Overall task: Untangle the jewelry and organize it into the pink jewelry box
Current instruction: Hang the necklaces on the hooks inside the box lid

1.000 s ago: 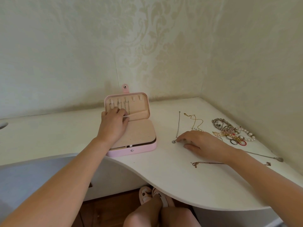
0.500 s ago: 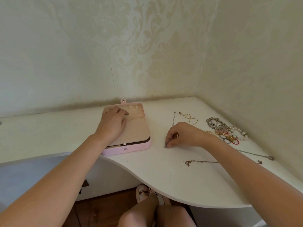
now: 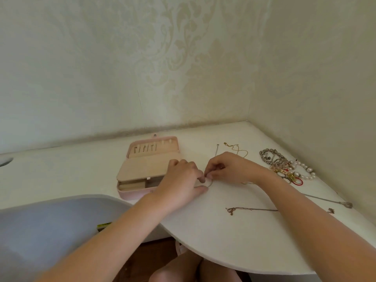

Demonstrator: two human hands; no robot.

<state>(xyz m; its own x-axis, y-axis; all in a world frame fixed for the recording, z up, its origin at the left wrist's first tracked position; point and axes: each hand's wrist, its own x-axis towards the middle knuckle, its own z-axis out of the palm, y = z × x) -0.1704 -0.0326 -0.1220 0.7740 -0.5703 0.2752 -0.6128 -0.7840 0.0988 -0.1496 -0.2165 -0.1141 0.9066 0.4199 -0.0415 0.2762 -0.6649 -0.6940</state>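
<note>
The pink jewelry box [image 3: 130, 195] lies open on the white desk, its lid flat against the desk and a beige inner flap over the tray. Just right of the box, my left hand [image 3: 181, 180] and my right hand [image 3: 227, 169] meet. Both pinch the lower end of a thin silver necklace [image 3: 216, 150], whose chain runs away from me behind my right hand. A gold chain [image 3: 236, 148] lies beside it. A tangled heap of beads, pearls and rings [image 3: 284, 166] sits at the right.
A rose-gold chain [image 3: 244, 209] and a silver chain with a pendant [image 3: 333, 201] lie near the desk's curved front edge [image 3: 203, 253], partly under my right forearm. Walls close off the back and right. My knees show below the desk.
My left hand let go of the box lid, which now lies flat, and moved right to join my right hand. My right hand went from resting on the necklace end to pinching it.
</note>
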